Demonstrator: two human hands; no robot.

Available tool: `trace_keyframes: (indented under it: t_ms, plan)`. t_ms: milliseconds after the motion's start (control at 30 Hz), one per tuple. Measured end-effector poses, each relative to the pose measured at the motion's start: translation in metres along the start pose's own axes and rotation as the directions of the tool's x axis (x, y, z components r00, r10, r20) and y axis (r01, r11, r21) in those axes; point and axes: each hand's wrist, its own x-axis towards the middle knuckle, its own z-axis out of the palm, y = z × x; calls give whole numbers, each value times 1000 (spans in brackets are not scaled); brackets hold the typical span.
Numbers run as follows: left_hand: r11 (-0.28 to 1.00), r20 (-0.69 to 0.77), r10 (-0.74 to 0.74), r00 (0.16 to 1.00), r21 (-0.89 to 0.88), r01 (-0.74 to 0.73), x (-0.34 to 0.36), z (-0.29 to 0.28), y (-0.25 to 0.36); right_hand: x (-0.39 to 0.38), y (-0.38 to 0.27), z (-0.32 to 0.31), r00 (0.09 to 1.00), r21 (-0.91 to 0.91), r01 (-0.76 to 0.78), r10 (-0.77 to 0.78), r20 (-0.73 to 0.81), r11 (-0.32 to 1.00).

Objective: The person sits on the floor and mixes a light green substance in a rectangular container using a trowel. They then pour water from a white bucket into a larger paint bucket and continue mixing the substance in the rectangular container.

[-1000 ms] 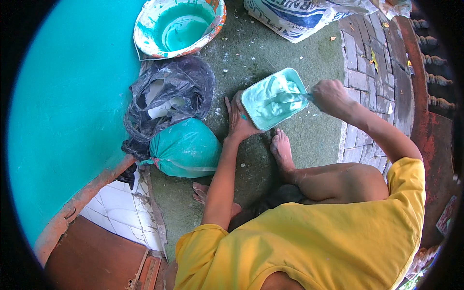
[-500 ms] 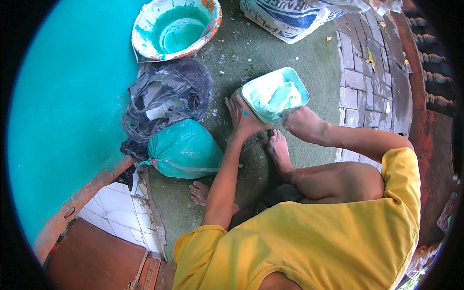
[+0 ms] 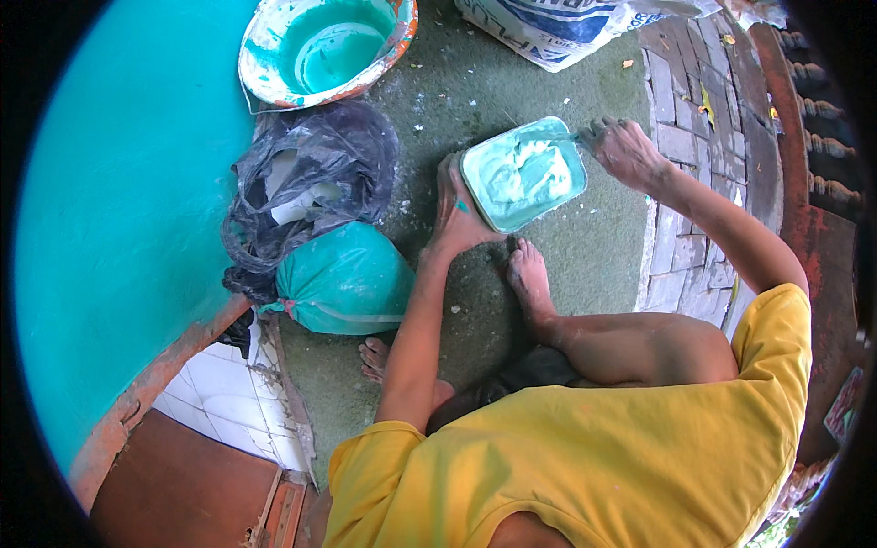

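A pale green rectangular tub (image 3: 548, 210) of thick whitish-mint paste (image 3: 525, 175) is over the concrete floor in front of me. My left hand (image 3: 457, 216), with a green paint smear on it, is closed around the tub's left side and near corner. At the far right corner, my right hand (image 3: 627, 152) grips a thin stirring tool (image 3: 568, 137). Its end reaches over the rim into the paste; I cannot make out its exact kind. The paste lies in uneven, folded swirls.
Left of the tub lie a tied green bag (image 3: 345, 281) and a crumpled black plastic bag (image 3: 352, 164). A paint-smeared basin (image 3: 260, 73) is beyond them, by the turquoise wall (image 3: 137, 183). A printed white sack (image 3: 557, 36) lies ahead. My bare foot (image 3: 530, 274) is close below the tub.
My right hand has moved from the tub's near right side up and away to its far right corner, drawing the tool across. The paste's surface has changed shape. My left hand stays on the tub.
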Motion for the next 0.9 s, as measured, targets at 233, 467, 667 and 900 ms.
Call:
trace_keyframes:
  t_ms: [233, 467, 667, 900]
  plan:
    - [998, -27, -59, 998, 7, 59, 0, 1, -1, -19, 2, 31, 946, 301, -234, 144, 292, 925]
    - [999, -53, -50, 997, 16, 51, 3, 4, 8, -45, 6, 51, 900, 554, -367, 133, 416, 747]
    - [994, -100, 40, 994, 103, -30, -7, 9, 14, -34, -30, 22, 887, 675, -438, 161, 433, 594]
    - [995, -13, -101, 995, 8, 101, -24, 10, -13, -24, -50, -23, 897, 698, -435, 214, 386, 568]
